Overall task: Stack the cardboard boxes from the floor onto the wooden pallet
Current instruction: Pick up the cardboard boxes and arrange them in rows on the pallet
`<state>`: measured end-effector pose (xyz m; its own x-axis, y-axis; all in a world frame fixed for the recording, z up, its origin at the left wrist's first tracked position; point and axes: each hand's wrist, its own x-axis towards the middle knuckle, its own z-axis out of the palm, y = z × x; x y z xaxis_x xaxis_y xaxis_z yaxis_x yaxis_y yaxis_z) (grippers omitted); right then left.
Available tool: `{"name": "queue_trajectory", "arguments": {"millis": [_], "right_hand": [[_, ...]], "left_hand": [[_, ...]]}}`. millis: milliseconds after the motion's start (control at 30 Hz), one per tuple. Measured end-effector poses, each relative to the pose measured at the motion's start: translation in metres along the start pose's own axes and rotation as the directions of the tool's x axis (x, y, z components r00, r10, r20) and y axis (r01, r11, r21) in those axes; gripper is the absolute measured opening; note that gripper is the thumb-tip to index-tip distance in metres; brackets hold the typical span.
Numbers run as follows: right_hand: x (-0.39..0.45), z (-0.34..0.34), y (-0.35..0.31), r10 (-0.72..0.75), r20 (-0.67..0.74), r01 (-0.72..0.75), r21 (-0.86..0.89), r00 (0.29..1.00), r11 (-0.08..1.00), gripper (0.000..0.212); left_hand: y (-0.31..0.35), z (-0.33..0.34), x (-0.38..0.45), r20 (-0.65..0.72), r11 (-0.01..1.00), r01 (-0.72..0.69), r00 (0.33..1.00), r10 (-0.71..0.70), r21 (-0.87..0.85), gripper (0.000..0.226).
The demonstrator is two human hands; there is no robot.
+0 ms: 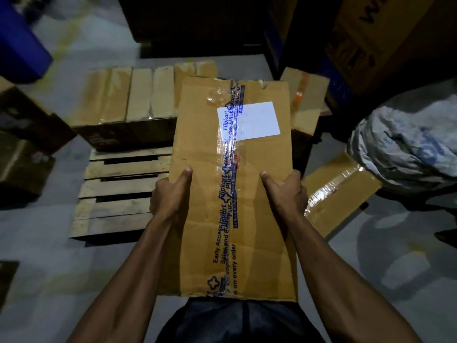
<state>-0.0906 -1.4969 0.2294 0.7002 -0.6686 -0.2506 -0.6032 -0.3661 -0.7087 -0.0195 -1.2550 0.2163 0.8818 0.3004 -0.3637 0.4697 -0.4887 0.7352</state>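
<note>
I hold a long brown cardboard box [257, 154] with blue printed tape and a white label, lifted in front of me above the floor. My left hand [170, 194] grips its left side, thumb on top. My right hand [284, 191] grips its right side the same way. The wooden pallet [118, 191] lies on the floor to the left of the held box. A row of brown boxes [123, 95] sits on the pallet's far end. One more taped box [338, 191] lies on the floor to the right, and another [306, 100] rests tilted beyond it.
Dark cardboard boxes [22, 134] stand at the left. A blue drum [17, 43] is at the far left. A grey wrapped bundle [408, 144] lies at the right. Large dark cartons [371, 33] rise behind. Grey floor surrounds the pallet.
</note>
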Motion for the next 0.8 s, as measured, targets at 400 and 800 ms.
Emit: {"name": "queue_trajectory", "arguments": {"millis": [400,800], "right_hand": [[0.094,0.043,-0.060,-0.078,0.206,0.091,-0.054,0.975,0.994,0.068],[0.159,0.105,-0.103,-0.063,0.227,0.086,-0.093,0.972,0.992,0.071]], "left_hand": [[0.028,0.008,0.057,-0.125,0.985,0.154,0.979,-0.163,-0.077,0.067],[0.054,0.015,0.145,-0.105,0.976,0.205,0.972,-0.211,-0.069,0.069]]}}
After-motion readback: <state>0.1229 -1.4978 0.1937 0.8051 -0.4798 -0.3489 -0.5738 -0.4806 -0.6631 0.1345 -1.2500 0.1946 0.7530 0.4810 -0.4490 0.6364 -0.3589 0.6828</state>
